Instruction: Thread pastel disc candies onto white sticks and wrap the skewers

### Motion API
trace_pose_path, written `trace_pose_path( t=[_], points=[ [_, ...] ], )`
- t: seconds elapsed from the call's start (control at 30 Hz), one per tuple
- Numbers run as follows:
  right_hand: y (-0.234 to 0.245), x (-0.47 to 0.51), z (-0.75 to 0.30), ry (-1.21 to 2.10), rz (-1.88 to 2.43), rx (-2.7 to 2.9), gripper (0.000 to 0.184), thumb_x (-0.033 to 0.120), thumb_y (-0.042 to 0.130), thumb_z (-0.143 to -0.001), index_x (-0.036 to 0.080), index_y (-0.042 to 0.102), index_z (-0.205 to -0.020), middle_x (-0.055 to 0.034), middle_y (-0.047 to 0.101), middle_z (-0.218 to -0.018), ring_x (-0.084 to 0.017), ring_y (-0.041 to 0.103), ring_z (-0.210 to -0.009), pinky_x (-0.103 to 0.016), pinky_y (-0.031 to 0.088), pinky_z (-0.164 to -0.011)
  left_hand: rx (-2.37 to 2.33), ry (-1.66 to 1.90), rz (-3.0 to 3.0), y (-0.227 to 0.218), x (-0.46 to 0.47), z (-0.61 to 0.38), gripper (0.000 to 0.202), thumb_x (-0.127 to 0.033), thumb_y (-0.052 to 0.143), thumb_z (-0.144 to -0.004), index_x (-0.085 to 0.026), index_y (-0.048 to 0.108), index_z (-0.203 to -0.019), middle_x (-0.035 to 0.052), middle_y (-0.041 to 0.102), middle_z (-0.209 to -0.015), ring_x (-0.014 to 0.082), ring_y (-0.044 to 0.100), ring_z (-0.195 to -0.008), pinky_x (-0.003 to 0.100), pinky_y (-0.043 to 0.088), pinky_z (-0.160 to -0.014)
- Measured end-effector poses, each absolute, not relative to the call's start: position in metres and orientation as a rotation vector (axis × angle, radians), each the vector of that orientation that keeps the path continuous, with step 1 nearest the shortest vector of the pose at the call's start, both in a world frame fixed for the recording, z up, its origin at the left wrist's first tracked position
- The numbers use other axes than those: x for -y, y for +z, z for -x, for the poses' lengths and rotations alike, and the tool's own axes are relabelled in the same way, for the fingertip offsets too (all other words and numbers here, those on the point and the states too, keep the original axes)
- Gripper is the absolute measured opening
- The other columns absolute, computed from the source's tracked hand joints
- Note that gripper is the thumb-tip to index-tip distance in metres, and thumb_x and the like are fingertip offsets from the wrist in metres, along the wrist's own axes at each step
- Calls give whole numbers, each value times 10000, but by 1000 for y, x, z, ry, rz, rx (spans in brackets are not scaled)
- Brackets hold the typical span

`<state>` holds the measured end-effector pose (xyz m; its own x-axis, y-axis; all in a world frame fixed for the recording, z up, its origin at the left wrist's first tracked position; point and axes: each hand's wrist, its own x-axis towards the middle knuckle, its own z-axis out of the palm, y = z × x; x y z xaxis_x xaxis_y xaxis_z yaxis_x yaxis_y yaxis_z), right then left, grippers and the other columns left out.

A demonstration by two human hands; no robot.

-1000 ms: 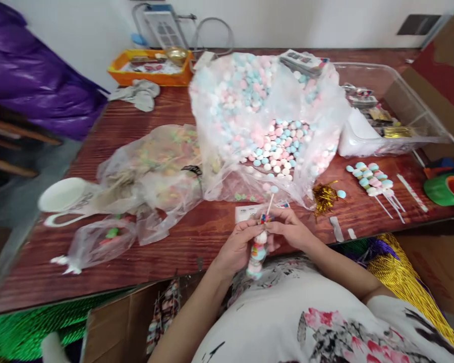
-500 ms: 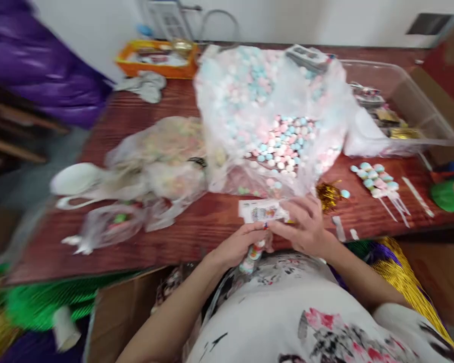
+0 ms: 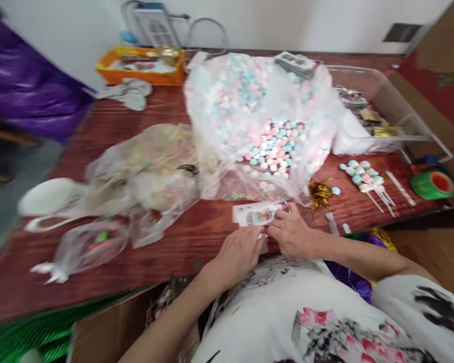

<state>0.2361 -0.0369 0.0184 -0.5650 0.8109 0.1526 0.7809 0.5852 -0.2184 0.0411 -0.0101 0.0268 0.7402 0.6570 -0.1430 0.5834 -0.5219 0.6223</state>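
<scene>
Printed white packets on table, nr front edge. R hand at right end, fingers bent, can't tell if clamped. L hand just beside, fingers curled, hold hidden. Step: prob. packet pick-up; next needs clean pinch. Pastel sweets bag behind.

On the one surface lie one orange tray, one clear bin, one green tape roll, one white handled vessel, one tuft of gold ties, one loose blue candy, one slim strip and two pale scraps. Plastic bags number at least three: one large bag, one middle bag and one knotted bag. Printed labels come to at least one, their overlap hiding the total, while the candy skewers are at least three and the heaped candies too many to count.
</scene>
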Motion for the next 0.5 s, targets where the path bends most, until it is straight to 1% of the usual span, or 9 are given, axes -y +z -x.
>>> trace_pose_path(
  t=[0.1,0.17,0.2,0.27,0.33,0.37,0.4,0.43,0.5],
  points=[
    [11,33,-233,436,1579,2484,78,179,545,-774,171,595,-715,-45,656,-732,-186,483,-791,-392,262,-744,-974,228,-2697,18,11,-44,282,-170,386,-907,-126,620,-1057,133,643,-917,243,570,-832,382,439,-771],
    [9,35,-233,427,1665,2424,87,194,538,-789,171,613,-751,-56,667,-776,-197,492,-826,-391,260,-735,-920,293,-2742,10,8,-47,245,-163,416,-886,-143,643,-974,110,638,-847,228,566,-772,353,439,-726],
    [8,39,-234,360,1679,2396,99,194,533,-800,174,630,-813,-65,678,-832,-209,498,-872,-400,262,-749,-915,324,-2688,7,5,-49,221,-172,428,-878,-153,646,-905,93,629,-803,214,558,-734,334,435,-700],
    [8,47,-237,178,1641,2343,231,196,519,-835,210,634,-1035,-81,681,-1049,-244,486,-1020,-433,261,-807,-912,361,-2445,5,-1,-52,204,-205,448,-868,-169,630,-783,52,603,-724,183,533,-669,292,423,-652],
    [8,57,-244,56,1525,2292,356,223,499,-881,302,562,-1223,-60,616,-1264,-266,438,-1166,-465,247,-871,-875,318,-2056,7,-7,-54,228,-280,469,-874,-174,624,-744,20,586,-677,152,503,-615,253,406,-598],
    [8,60,-248,30,1448,2268,371,247,496,-897,340,537,-1254,-38,594,-1308,-267,425,-1202,-474,239,-896,-840,261,-1840,10,-10,-55,249,-331,484,-876,-172,631,-754,10,582,-662,139,489,-591,238,396,-571],
    [7,62,-252,24,1362,2250,353,268,500,-904,357,541,-1243,-21,612,-1281,-259,438,-1200,-478,233,-913,-798,189,-1636,12,-12,-56,272,-381,506,-872,-168,638,-766,5,579,-645,128,476,-567,228,385,-547],
    [5,64,-256,33,1275,2237,311,275,509,-904,353,566,-1199,-10,656,-1184,-244,472,-1160,-476,231,-923,-758,114,-1458,15,-14,-57,297,-421,533,-860,-161,640,-764,3,574,-623,118,460,-540,222,373,-525],
    [2,63,-263,71,1144,2230,205,248,523,-896,320,616,-1064,14,688,-908,-205,535,-1016,-462,238,-920,-700,-3,-1237,20,-16,-59,333,-458,583,-831,-149,626,-716,6,560,-581,102,433,-498,216,355,-498]
  ],
)
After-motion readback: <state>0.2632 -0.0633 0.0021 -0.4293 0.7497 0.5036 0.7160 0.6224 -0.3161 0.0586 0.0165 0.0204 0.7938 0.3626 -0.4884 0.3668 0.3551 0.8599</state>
